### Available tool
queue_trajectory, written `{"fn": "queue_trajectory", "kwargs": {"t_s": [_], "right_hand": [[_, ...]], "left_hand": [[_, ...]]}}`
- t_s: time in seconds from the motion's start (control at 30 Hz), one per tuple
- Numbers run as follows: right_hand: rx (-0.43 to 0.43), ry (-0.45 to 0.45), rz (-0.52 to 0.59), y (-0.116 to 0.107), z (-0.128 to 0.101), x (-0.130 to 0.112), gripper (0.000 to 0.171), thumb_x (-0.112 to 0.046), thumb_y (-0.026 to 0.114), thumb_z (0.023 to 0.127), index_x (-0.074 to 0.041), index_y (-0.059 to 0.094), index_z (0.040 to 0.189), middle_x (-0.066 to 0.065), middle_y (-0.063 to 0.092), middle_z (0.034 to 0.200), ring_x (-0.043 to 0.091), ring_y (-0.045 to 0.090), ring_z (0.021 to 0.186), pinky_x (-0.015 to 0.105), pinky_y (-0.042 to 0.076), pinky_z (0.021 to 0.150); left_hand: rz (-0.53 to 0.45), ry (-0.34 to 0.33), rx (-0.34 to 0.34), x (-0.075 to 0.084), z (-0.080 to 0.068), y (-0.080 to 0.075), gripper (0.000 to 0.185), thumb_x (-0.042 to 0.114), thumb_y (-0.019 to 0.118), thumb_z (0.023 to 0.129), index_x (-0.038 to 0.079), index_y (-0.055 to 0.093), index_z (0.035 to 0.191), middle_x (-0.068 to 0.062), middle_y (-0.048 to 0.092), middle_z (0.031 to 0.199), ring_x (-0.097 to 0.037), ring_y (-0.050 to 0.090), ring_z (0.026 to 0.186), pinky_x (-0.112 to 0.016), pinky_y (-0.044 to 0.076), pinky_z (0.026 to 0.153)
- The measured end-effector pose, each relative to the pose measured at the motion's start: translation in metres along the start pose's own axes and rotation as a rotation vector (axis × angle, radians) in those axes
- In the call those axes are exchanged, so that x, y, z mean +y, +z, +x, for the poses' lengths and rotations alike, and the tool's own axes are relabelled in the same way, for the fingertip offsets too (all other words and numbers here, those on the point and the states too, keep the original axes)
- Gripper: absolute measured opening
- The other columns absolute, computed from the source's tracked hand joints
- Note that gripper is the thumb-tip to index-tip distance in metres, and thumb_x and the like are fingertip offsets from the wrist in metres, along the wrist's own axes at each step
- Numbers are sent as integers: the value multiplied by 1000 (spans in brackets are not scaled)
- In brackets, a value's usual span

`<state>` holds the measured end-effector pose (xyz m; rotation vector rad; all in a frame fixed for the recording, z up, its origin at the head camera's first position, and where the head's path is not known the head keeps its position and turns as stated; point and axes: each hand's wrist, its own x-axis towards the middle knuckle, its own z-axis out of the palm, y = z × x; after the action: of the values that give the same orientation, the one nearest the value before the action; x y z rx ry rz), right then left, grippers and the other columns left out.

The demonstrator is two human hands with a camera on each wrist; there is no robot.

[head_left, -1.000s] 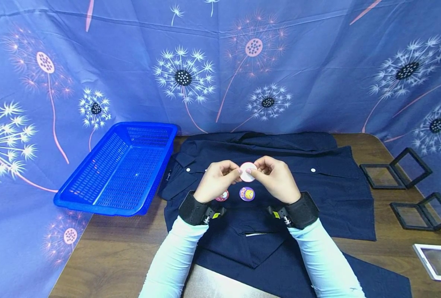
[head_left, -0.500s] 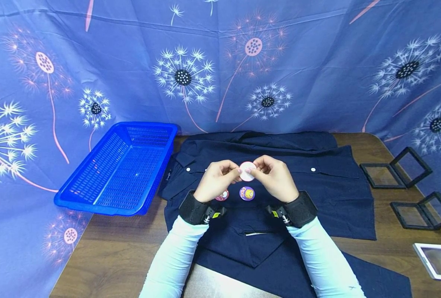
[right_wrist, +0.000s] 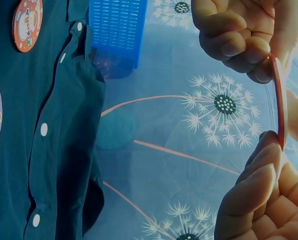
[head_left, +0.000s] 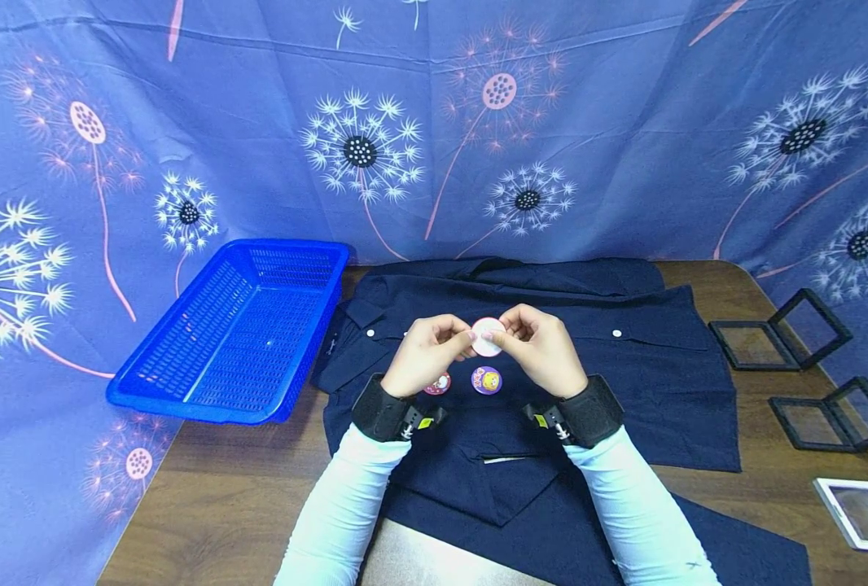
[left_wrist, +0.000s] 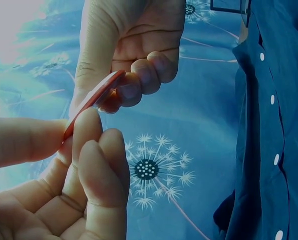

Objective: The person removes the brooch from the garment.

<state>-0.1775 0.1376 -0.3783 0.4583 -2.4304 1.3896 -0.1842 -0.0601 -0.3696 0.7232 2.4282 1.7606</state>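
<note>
Above a dark navy button-up shirt (head_left: pixel 646 399), both hands hold one round badge (head_left: pixel 484 349) with a white back and a red rim. My left hand (head_left: pixel 425 356) pinches its left edge between thumb and fingers. On the opposite edge, my right hand (head_left: pixel 551 352) pinches it, the thumb lying across the white back. In the left wrist view the badge (left_wrist: pixel 88 101) appears almost edge-on. Below the hands, a purple badge (head_left: pixel 487 380) with a yellow character lies on the shirt. A red badge (head_left: pixel 440 385) beside it is partly hidden by the left hand.
A blue perforated basket (head_left: pixel 287 396) stands left of the shirt on the wooden table (head_left: pixel 221 488). Toward the right edge are two opened black frames (head_left: pixel 755 366) and an opened white frame (head_left: pixel 837 521). A blue dandelion-print cloth (head_left: pixel 419 122) hangs behind.
</note>
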Motion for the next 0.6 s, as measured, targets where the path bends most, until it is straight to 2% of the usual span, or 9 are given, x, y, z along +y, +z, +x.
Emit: {"fn": "queue_trajectory", "kwargs": {"t_s": [0.2,0.43,0.6], "right_hand": [[3,7,-2,0,0,-1,17,-18,78,84,-7,65,82,1,53,67,7,45,58,21,36,50],[12,-2,16,1,0,1,18,-17,78,83,-7,64,80,0,52,65,8,45,57,20,35,50],[13,5,28,1,0,1,19,-17,78,83,-6,63,80,0,52,65,7,45,57,20,35,50]], "left_hand": [[-23,-3,-9,0,0,0,15,7,57,95,-4,68,95,-21,70,84,-41,67,80,-21,54,67],[-25,6,-2,0,0,1,15,7,58,95,-4,68,95,-20,71,83,-15,66,72,-23,55,67],[-32,8,-12,0,0,1,15,6,58,95,-5,68,95,-21,70,84,-34,68,77,-22,55,67]]}}
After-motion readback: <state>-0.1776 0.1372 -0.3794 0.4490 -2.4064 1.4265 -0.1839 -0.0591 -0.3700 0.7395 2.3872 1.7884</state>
